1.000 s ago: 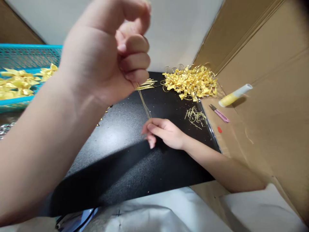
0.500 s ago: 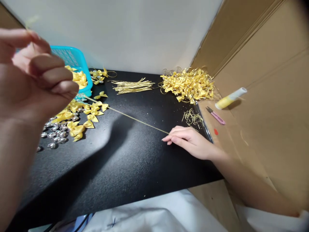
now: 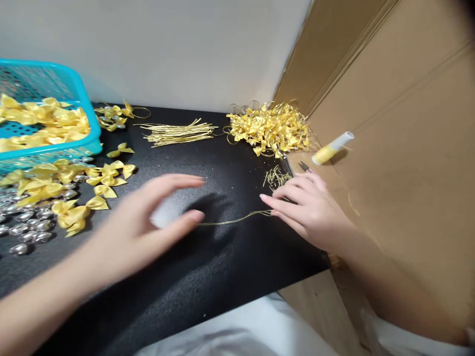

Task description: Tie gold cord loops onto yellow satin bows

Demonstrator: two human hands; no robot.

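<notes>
- Left hand: thumb and forefinger spread wide apart in a curve, nothing visible between them; the hand is blurred, its other fingers hidden. It is on the near side of the bundle of gold cords, the landmark here.
- Right hand: fingers lightly bent, palm down, to the near right of the bundle. Whether they grip anything, I cannot tell.
- Thin gold thread: nearer the wearer than the bundle, running from beside the left thumb to the right fingertips.
- Snips: right of the bundle, blades showing just beyond the right hand, which partly covers the rest.
- Thread clippings: right and nearer than the bundle, beside the right fingers.
- Heap of yellow bows with gold loops: just right of the bundle.
- Loose yellow bows and silver beads: left and nearer than the bundle.
- Blue basket, holding more bows: left of the bundle.
- White-and-yellow tube: well right of the bundle.
</notes>
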